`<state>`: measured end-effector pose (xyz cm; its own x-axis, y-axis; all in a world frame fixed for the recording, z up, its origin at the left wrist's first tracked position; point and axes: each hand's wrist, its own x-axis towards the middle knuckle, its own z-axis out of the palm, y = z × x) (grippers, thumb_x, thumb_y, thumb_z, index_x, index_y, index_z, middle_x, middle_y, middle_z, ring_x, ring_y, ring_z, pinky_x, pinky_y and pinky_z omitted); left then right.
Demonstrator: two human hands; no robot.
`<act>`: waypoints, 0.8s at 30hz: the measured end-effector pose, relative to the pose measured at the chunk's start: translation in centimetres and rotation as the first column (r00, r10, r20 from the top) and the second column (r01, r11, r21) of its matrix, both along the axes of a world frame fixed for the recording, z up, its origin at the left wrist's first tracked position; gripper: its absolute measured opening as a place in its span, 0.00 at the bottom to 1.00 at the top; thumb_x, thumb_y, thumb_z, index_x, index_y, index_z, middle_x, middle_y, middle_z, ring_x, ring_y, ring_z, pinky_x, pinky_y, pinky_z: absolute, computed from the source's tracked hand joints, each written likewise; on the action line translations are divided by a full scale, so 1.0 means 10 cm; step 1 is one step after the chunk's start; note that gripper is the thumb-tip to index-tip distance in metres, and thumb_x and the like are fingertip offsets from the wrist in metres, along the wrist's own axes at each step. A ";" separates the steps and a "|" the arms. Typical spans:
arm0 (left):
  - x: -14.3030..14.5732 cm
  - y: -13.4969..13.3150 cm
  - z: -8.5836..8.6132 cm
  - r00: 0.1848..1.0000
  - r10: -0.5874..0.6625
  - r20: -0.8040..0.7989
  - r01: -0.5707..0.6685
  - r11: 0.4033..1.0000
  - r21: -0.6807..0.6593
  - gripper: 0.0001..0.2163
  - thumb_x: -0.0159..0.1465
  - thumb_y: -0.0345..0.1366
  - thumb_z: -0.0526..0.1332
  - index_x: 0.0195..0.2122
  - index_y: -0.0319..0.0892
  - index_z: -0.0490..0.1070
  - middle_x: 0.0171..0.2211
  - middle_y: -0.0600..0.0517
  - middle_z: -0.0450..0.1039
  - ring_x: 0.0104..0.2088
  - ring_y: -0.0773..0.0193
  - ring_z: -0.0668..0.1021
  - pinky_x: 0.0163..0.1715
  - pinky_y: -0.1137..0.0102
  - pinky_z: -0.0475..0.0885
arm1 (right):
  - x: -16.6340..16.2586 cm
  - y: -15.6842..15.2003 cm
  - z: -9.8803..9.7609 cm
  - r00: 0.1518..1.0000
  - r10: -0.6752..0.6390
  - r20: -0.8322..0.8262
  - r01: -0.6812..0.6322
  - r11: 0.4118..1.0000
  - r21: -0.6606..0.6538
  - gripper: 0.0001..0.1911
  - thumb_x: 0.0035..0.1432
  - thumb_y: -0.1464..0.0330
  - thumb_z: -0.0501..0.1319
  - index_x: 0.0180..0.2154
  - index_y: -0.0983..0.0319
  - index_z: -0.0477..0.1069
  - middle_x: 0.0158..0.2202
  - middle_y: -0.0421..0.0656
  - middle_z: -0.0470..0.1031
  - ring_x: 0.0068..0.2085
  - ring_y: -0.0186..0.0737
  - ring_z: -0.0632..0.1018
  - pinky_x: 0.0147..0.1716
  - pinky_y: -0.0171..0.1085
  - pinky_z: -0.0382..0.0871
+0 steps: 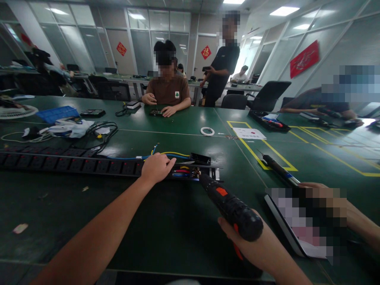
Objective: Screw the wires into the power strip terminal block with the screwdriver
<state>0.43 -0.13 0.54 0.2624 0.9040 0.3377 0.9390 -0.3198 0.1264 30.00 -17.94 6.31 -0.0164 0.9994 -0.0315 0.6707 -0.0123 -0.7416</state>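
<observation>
A long black power strip (103,166) with several sockets and small red lights lies across the table. Its right end is uncovered, showing coloured wires (181,172) and metal parts. My left hand (156,169) is closed over the strip beside this opening, its thumb pointing right. My right hand (252,237) grips a black cordless drill (230,208) with orange parts, its front end at the metal parts in the opening. Where the bit meets them is hard to make out. Behind the strip lie blue and yellow wires (170,154) and a small black piece (201,158).
At right, another person's hand (320,198) holds a pen-shaped electric screwdriver (280,169) above a tablet-like object (282,221). Behind the strip are a tape roll (207,131), black cables (103,134), a blue tray (57,114) and a tool tray (270,121). A person (168,89) sits opposite.
</observation>
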 end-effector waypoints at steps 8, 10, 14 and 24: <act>0.00 0.00 0.01 1.000 -0.001 0.006 0.001 1.000 -0.004 0.32 0.80 0.52 0.47 0.34 0.43 0.88 0.37 0.43 0.84 0.41 0.49 0.82 0.43 0.58 0.75 | 0.08 0.05 -0.07 0.998 0.065 0.000 -0.064 0.996 -0.064 0.15 0.58 0.54 0.66 0.30 0.59 0.76 0.27 0.42 0.80 0.28 0.42 0.78 0.28 0.38 0.73; 0.00 -0.01 0.01 1.000 -0.004 0.009 0.004 1.000 -0.004 0.32 0.80 0.51 0.47 0.34 0.43 0.88 0.37 0.43 0.84 0.41 0.50 0.82 0.43 0.59 0.75 | 0.08 0.05 -0.07 0.998 0.064 0.016 -0.062 0.996 -0.063 0.15 0.58 0.54 0.66 0.31 0.59 0.77 0.27 0.41 0.80 0.27 0.42 0.78 0.27 0.38 0.72; 0.00 0.00 0.01 1.000 -0.002 0.002 0.002 1.000 0.003 0.32 0.80 0.52 0.47 0.34 0.43 0.87 0.37 0.43 0.84 0.41 0.49 0.82 0.42 0.58 0.76 | 0.08 0.04 -0.08 0.998 0.045 0.054 -0.042 0.998 -0.047 0.14 0.58 0.55 0.66 0.28 0.58 0.75 0.24 0.40 0.77 0.24 0.40 0.76 0.25 0.37 0.69; -0.01 0.02 -0.02 1.000 -0.007 -0.010 0.007 1.000 0.012 0.32 0.81 0.52 0.46 0.34 0.43 0.87 0.38 0.43 0.84 0.41 0.50 0.82 0.42 0.58 0.75 | 0.05 0.04 -0.04 0.997 0.066 0.045 -0.066 0.998 -0.008 0.13 0.58 0.56 0.65 0.29 0.58 0.76 0.26 0.41 0.79 0.26 0.41 0.78 0.27 0.38 0.71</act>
